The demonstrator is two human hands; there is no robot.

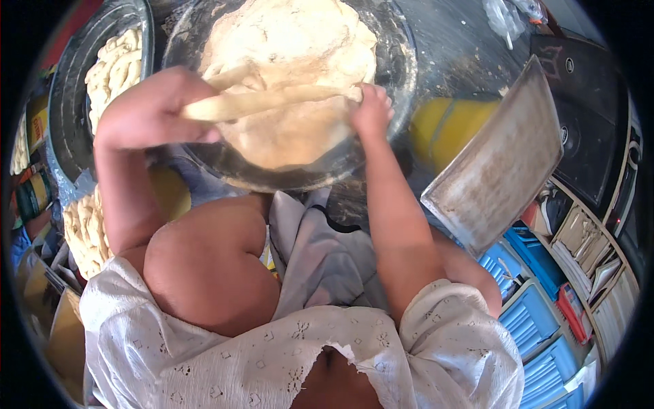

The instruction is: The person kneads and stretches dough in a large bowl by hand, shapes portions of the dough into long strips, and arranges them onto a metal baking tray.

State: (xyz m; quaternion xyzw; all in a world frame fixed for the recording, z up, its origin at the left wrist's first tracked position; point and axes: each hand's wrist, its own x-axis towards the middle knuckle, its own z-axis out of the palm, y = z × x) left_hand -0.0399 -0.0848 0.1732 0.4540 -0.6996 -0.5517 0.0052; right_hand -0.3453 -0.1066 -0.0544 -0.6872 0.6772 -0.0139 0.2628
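A long pale rope of dough [267, 100] stretches across a large pale dough mass [286, 41] in a round dark basin [405, 51]. My left hand [153, 109] is wrapped round the rope's left end, blurred a little, with its fingers partly hidden. My right hand [371, 112] grips the rope's right end at the basin's right side. Behind the held rope, another short roll of dough [235, 76] lies partly hidden on the mass. Twisted dough pieces [116, 61] fill a dark oval tub [139, 17] at the upper left; several more [82, 232] lie lower left.
A worn metal baking sheet [492, 163] leans at my right, beside a yellow rounded object [443, 129]. Dark panels [565, 88], shelves of papers [579, 245] and blue plastic trays [524, 320] line the right. My bare legs and light clothing fill the lower middle. A plastic bag [504, 20] lies upper right.
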